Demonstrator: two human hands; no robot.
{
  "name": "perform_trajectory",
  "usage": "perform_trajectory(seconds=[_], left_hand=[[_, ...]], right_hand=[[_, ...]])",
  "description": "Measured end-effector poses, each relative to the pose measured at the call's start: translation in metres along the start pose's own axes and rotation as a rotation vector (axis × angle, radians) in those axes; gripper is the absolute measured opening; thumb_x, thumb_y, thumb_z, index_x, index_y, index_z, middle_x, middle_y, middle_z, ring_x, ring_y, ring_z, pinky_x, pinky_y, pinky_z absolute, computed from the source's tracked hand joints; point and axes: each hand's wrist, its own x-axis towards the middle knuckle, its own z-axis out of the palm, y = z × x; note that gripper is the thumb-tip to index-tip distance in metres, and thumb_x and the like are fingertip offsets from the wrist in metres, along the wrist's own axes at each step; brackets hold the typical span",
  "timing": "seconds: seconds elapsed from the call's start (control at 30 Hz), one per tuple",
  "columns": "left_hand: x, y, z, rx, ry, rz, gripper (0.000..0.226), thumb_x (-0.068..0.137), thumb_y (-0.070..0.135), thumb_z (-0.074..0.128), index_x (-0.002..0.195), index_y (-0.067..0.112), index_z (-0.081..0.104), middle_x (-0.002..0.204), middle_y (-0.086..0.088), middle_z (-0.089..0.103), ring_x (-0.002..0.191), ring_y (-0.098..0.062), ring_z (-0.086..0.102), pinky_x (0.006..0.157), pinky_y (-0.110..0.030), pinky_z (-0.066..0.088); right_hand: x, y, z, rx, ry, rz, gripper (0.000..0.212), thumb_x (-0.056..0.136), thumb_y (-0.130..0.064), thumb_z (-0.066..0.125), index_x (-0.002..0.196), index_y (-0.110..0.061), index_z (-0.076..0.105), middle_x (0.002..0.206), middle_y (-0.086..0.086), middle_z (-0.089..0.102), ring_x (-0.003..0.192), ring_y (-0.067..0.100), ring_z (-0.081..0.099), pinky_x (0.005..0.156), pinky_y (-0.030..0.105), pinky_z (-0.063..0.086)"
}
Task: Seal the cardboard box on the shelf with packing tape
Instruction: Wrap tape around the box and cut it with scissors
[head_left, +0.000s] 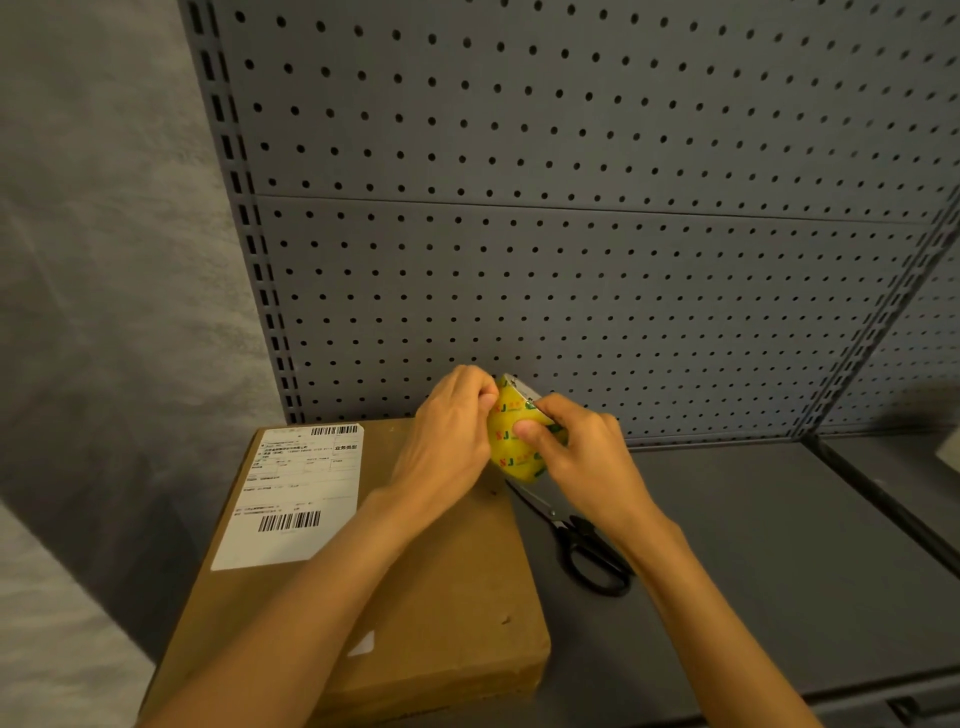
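A flat brown cardboard box (426, 582) lies on the grey shelf (753, 561), at its left end, with a white shipping label (296, 499) on its top. Above the box's far right corner I hold a yellow roll of packing tape (506, 441) with red and green print. My right hand (576, 452) grips the roll from the right, thumb across its face. My left hand (452, 431) holds it from the left, fingertips curled and pinching at the roll's upper edge. Whether a tape end is lifted cannot be seen.
Black-handled scissors (582, 545) lie on the shelf just right of the box, under my right wrist. A grey pegboard back panel (571, 234) rises behind. A second shelf section (893, 467) adjoins on the right. A grey wall lies to the left.
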Motion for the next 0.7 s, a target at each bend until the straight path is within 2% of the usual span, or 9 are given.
perform_trajectory(seconds=[0.13,0.2,0.27,0.37,0.53,0.63,0.7], left_hand=[[-0.002,-0.001,0.001,-0.059,-0.017,-0.022,0.013,0.099,0.012,0.041,0.087,0.017,0.044,0.087,0.005,0.048,0.076,-0.009,0.044,0.059,-0.015,0.032],[-0.001,-0.002,0.001,-0.078,-0.018,-0.038,0.013,0.099,0.012,0.042,0.087,0.016,0.045,0.086,0.006,0.047,0.075,-0.007,0.043,0.059,-0.015,0.033],[0.001,-0.003,0.000,-0.112,-0.003,-0.048,0.014,0.098,0.010,0.044,0.086,0.015,0.047,0.084,0.007,0.047,0.074,-0.007,0.044,0.060,-0.017,0.035],[0.004,-0.003,0.000,-0.199,0.001,-0.059,0.012,0.097,0.009,0.045,0.086,0.014,0.049,0.084,0.012,0.046,0.076,-0.003,0.045,0.064,-0.017,0.036],[0.005,-0.004,0.002,-0.253,-0.070,-0.045,0.002,0.095,0.017,0.051,0.094,0.016,0.051,0.093,0.014,0.044,0.086,-0.005,0.046,0.073,-0.017,0.039],[0.005,-0.004,0.002,-0.260,-0.039,-0.043,0.003,0.094,0.016,0.053,0.092,0.014,0.053,0.092,0.010,0.048,0.081,-0.004,0.048,0.069,-0.016,0.039],[0.006,-0.004,0.001,-0.223,-0.004,-0.029,0.005,0.095,0.014,0.053,0.090,0.012,0.054,0.088,0.009,0.050,0.077,-0.003,0.048,0.065,-0.017,0.039]], right_hand=[[0.006,0.001,0.000,-0.034,0.009,0.019,0.016,0.093,-0.029,0.057,0.092,-0.014,0.060,0.070,-0.003,0.057,0.055,0.005,0.048,0.048,0.015,0.034],[0.008,0.000,0.001,-0.071,0.010,0.015,0.019,0.093,-0.031,0.056,0.098,-0.013,0.060,0.073,0.000,0.058,0.057,0.007,0.048,0.049,0.020,0.033],[0.010,-0.002,0.001,-0.085,0.020,0.008,0.020,0.093,-0.032,0.056,0.100,-0.013,0.060,0.076,0.002,0.059,0.060,0.013,0.050,0.051,0.021,0.033],[0.011,-0.004,-0.003,-0.010,0.016,0.003,0.012,0.093,-0.029,0.057,0.092,-0.017,0.058,0.072,-0.002,0.057,0.058,0.008,0.050,0.049,0.014,0.035],[0.011,-0.002,-0.010,0.059,-0.019,0.004,0.010,0.093,-0.025,0.057,0.085,-0.023,0.054,0.070,-0.005,0.057,0.056,0.002,0.051,0.050,0.012,0.038],[0.010,-0.002,-0.012,0.073,-0.029,0.003,0.010,0.093,-0.024,0.058,0.084,-0.023,0.053,0.068,-0.012,0.054,0.057,-0.004,0.052,0.050,0.010,0.038],[0.011,-0.001,-0.012,0.058,-0.037,0.008,0.010,0.093,-0.026,0.057,0.085,-0.022,0.054,0.068,-0.010,0.055,0.057,0.002,0.052,0.050,0.014,0.038]])
